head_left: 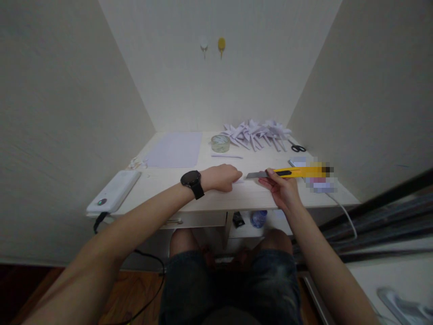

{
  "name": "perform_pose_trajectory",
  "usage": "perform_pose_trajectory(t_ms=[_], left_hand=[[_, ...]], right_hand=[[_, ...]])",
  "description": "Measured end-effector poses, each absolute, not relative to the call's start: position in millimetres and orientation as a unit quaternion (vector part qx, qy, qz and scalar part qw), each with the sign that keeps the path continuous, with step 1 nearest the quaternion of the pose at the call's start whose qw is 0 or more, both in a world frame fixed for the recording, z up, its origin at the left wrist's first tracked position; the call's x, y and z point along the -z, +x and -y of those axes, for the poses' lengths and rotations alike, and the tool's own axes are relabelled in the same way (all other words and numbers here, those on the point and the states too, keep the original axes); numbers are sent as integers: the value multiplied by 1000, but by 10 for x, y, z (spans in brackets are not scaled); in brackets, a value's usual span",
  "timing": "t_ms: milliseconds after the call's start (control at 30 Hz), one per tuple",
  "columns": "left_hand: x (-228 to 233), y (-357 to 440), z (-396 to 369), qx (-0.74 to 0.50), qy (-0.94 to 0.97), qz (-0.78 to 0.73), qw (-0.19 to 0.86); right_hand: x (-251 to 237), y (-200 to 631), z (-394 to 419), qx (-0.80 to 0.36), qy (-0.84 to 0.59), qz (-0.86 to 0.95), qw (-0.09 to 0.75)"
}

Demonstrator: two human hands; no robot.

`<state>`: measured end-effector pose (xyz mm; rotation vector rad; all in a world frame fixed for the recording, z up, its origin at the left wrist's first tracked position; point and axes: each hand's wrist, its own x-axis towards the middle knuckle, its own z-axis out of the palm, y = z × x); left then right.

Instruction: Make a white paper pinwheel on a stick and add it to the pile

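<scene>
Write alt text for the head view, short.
The right hand holds a yellow utility knife, blade out, beside the left hand, which presses a paper strip onto a pale desk. Folded paper pieces, tape roll and scissors lie behind.

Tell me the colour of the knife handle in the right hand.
Yellow, with a black slider; the utility knife shows best in the head view, held by the right hand.

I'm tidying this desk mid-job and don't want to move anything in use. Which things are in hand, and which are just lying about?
In use:
- yellow utility knife, blade out, in the right hand
- small paper piece under the left hand

Lying about:
- tape roll
- scissors
- folded paper pile
- paper sheet
- paper strip
- white power bank
</scene>
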<state>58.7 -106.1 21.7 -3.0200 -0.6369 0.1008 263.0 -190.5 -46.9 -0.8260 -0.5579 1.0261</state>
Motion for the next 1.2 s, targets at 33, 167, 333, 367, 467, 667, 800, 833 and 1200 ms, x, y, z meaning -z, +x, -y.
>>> perform_pose_trajectory(t_ms=[33,167,333,367,467,667,800,833,1200], left_hand=[[-217,579,1059,-27,-977,211,26],[-210,543,1049,-2,-972,233,25],[-170,516,1032,44,-968,248,18],[-158,517,1027,54,-968,247,8],[-115,530,1006,82,-971,222,-29],[-38,575,951,93,-980,154,-81],[-13,599,922,83,-981,144,-100],[-8,601,917,84,-981,141,-103],[39,536,918,104,-981,139,-85]], right_hand=[[470,2633,1905,-471,-377,254,756],[463,2648,1910,-479,-372,244,757],[437,2649,1921,-482,-367,236,759],[435,2648,1922,-482,-368,238,759],[443,2652,1923,-479,-370,247,756],[471,2680,1930,-467,-368,262,760],[467,2647,1951,-449,-389,313,741],[465,2634,1957,-447,-396,326,733],[556,2646,1985,-404,-472,441,647]])
